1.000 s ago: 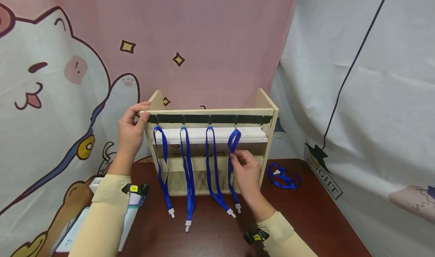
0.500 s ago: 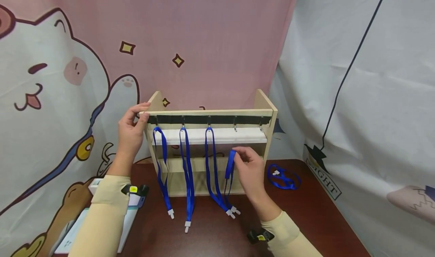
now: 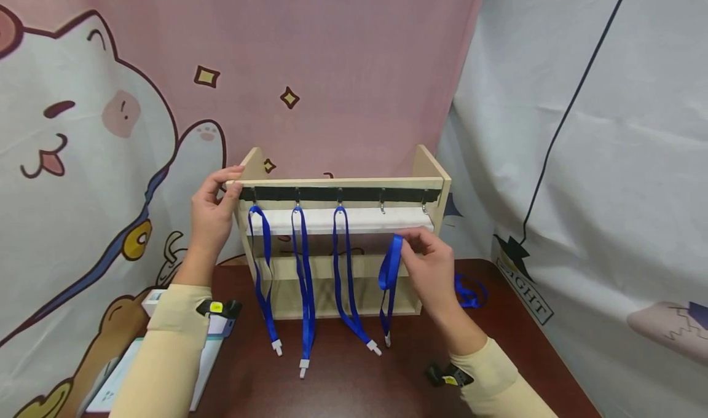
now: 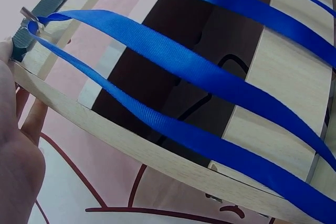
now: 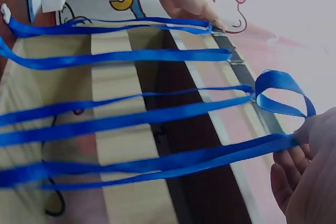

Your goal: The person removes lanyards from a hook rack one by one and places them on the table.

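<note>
My left hand (image 3: 212,212) grips the top left corner of a wooden rack (image 3: 343,181), thumb in front. In the right wrist view my right hand (image 5: 310,156) pinches a blue lanyard (image 5: 247,148), whose top loop flops over. The head view shows that lanyard below the rack's hooks, its white clip hanging low. Three more blue lanyards, the left one (image 3: 265,252), the middle one (image 3: 304,270) and the right one (image 3: 342,270), hang from the hooks to the left. The fourth hook (image 3: 382,208) and fifth hook (image 3: 424,208) are bare.
Another blue lanyard (image 3: 470,295) lies on the dark red table (image 3: 343,387) right of the rack, partly behind my right hand. White boxes (image 3: 118,375) are at the left, partly covered by my left sleeve. Printed cloth (image 3: 359,67) hangs behind.
The held lanyard was at the fourth hook a second ago. My right hand has lowered its loop off the hook, then moved right with it. The left hand has stayed on the rack.
</note>
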`<act>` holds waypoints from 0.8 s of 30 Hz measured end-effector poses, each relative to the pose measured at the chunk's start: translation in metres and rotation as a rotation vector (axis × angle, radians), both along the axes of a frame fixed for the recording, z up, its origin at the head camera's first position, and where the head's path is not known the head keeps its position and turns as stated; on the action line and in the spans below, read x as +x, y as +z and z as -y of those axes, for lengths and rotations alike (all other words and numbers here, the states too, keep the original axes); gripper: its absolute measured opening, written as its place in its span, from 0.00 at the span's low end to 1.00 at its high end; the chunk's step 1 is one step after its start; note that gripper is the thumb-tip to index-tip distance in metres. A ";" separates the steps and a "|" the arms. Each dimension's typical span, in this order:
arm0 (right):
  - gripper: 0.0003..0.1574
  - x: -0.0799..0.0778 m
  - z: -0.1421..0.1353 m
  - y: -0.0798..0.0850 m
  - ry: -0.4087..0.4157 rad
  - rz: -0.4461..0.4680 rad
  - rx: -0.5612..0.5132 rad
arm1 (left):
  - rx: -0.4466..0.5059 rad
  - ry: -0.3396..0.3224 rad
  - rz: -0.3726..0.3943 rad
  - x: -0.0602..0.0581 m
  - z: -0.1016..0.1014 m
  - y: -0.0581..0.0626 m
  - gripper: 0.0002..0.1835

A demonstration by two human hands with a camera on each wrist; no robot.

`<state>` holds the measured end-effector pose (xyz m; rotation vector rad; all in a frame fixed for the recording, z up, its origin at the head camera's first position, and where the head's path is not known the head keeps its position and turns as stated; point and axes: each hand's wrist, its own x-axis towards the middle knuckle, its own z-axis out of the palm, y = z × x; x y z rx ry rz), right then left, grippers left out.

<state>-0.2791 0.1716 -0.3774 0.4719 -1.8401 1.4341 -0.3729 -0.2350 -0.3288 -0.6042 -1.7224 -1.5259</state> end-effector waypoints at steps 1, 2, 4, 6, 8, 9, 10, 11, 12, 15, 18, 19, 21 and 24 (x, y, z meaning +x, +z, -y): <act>0.06 0.001 -0.004 0.003 0.002 0.008 -0.002 | 0.000 -0.001 -0.004 0.000 0.000 0.000 0.13; 0.07 0.001 -0.007 0.005 0.001 0.016 -0.003 | 0.001 -0.001 -0.009 0.000 -0.001 0.000 0.13; 0.07 0.002 -0.015 0.009 0.007 0.033 -0.008 | 0.004 -0.003 -0.022 0.001 -0.002 0.001 0.12; 0.07 0.004 -0.023 0.014 0.018 0.047 -0.014 | 0.005 -0.002 -0.028 0.003 -0.004 0.003 0.12; 0.07 0.005 -0.031 0.018 0.021 0.054 -0.014 | 0.004 0.002 -0.026 0.007 -0.006 0.005 0.12; 0.07 0.006 -0.034 0.020 0.022 0.053 -0.014 | 0.004 0.001 -0.027 0.007 -0.006 0.005 0.12; 0.07 0.007 -0.038 0.022 0.018 0.057 -0.013 | 0.005 0.000 -0.025 0.006 -0.006 0.005 0.12; 0.07 0.008 -0.042 0.023 0.016 0.056 -0.011 | 0.004 -0.001 -0.022 0.006 -0.006 0.004 0.13; 0.07 0.009 -0.045 0.025 0.013 0.054 -0.007 | 0.003 -0.002 -0.022 0.007 -0.007 0.005 0.12; 0.06 0.010 -0.056 0.028 0.000 0.054 0.006 | 0.002 -0.003 -0.029 0.001 -0.004 0.002 0.12; 0.05 0.011 -0.067 0.030 -0.015 0.046 0.031 | 0.001 0.001 -0.026 0.001 -0.004 0.002 0.12; 0.05 0.011 -0.071 0.030 -0.024 0.046 0.043 | 0.002 0.002 -0.025 0.000 -0.002 0.000 0.12; 0.05 0.011 -0.078 0.031 -0.041 0.047 0.060 | 0.006 -0.003 -0.025 0.000 -0.002 0.000 0.13; 0.04 0.012 -0.090 0.031 -0.078 0.046 0.082 | 0.003 -0.004 -0.031 0.001 -0.002 0.001 0.13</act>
